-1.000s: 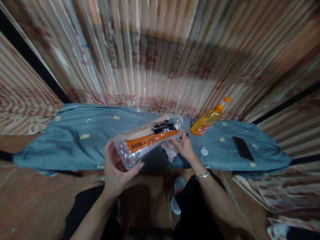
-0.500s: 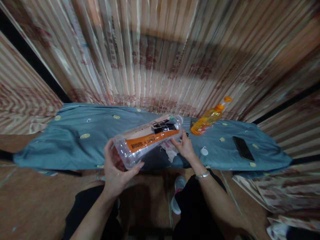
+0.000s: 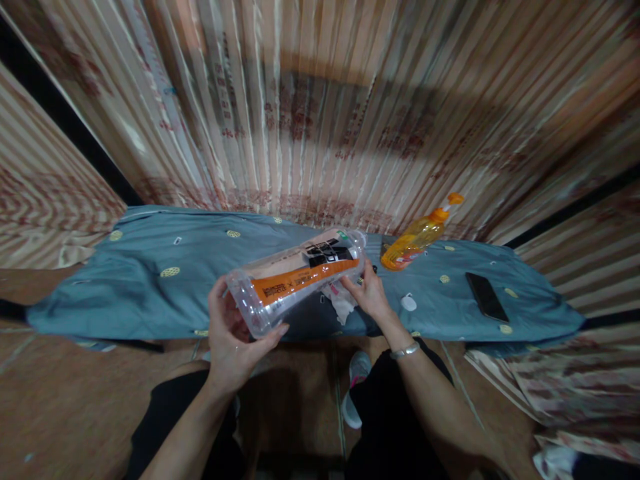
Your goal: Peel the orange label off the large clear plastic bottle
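Observation:
A clear plastic bottle (image 3: 305,277) with an orange, beige and black label is held on a slant above the cloth-covered table. My left hand (image 3: 235,340) grips its near left end, the thumb along the lower edge. At the opposite end, my right hand (image 3: 369,290) has its fingers around the bottle, partly hidden behind it. Just below the bottle lies a crumpled white tissue (image 3: 342,305). To the right of my right hand is a small white cap (image 3: 409,303) on the cloth.
Behind the right hand stands a yellow-orange pump bottle (image 3: 415,241). A black phone (image 3: 486,297) lies farther right on the blue cloth (image 3: 135,260). A pleated, patterned curtain (image 3: 320,133) hangs behind the table, with dark poles (image 3: 70,113) at the sides.

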